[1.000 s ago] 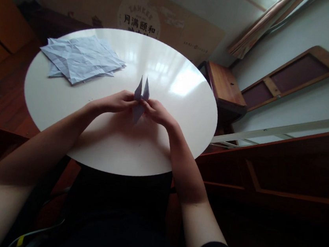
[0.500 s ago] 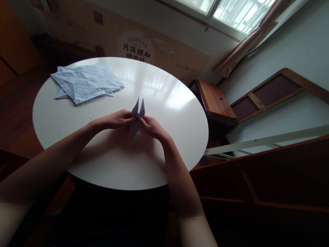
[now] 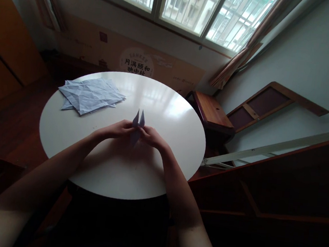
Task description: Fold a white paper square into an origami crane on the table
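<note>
Left hand (image 3: 121, 129) and right hand (image 3: 151, 136) pinch the folded paper (image 3: 135, 136) over the table (image 3: 177, 141), two tips (image 3: 143, 118) pointing far! Folding looks well along; what's left, can't tell. Creased sheets (image 3: 92, 94) lie far left.

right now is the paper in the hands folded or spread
Folded: the paper is a narrow shape with two thin points side by side at its far end.

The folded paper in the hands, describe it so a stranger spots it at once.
Find the white table. Near its middle, the left hand and right hand hold the folded paper. Unlike the stacked, creased sheets, it has two narrow tips.
</note>
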`<state>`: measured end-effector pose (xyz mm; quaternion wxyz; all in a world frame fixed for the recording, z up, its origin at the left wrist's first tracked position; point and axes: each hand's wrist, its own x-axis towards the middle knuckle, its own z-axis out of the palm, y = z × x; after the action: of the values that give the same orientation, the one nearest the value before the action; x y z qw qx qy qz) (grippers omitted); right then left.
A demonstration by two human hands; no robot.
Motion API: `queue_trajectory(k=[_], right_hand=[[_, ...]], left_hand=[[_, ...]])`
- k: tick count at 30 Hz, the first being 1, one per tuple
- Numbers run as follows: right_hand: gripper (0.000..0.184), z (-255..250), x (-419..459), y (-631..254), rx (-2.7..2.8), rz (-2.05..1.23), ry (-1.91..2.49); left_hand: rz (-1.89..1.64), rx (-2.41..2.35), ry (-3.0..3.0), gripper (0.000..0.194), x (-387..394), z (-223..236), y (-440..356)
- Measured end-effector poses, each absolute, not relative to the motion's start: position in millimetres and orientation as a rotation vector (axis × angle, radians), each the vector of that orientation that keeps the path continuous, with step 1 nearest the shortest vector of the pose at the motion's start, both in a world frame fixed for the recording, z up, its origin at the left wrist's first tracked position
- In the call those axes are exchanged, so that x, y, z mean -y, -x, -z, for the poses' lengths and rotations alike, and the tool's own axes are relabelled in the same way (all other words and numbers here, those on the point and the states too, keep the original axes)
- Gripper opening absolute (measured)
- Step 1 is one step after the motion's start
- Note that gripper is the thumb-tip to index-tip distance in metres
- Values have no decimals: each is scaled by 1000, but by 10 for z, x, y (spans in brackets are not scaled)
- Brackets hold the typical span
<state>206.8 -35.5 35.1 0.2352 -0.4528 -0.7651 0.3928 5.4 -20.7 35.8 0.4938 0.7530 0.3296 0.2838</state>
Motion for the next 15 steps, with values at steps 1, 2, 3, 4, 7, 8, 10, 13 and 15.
queue_trajectory(k=[1, 2, 3, 4, 7, 8, 10, 13, 15], right_hand=[[43, -343, 353, -2069, 2091, -1082, 1237], [43, -334, 351, -2070, 2081, -1083, 1229], [43, -323, 347, -2070, 2071, -1083, 1221], [43, -311, 342, -2070, 2064, -1091, 1214], [41, -277, 324, -2070, 2030, -1109, 1211], [41, -268, 318, -2071, 2025, -1117, 1213], [41, -252, 308, -2073, 2020, -1130, 1217], [42, -228, 295, -2078, 2001, -1152, 1214], [43, -209, 287, -2083, 1994, -1163, 1207]], left_hand=[[-688, -805, -1823, 48, 206, -354, -56], [-685, -808, -1824, 48, 202, -348, -56], [-684, -807, -1830, 48, 198, -339, -56], [-688, -801, -1836, 48, 191, -326, -56], [-701, -783, -1862, 45, 173, -286, -51], [-700, -780, -1868, 44, 169, -278, -50], [-693, -779, -1872, 44, 168, -273, -50], [-702, -781, -1874, 44, 175, -288, -52], [-708, -781, -1869, 44, 179, -298, -53]])
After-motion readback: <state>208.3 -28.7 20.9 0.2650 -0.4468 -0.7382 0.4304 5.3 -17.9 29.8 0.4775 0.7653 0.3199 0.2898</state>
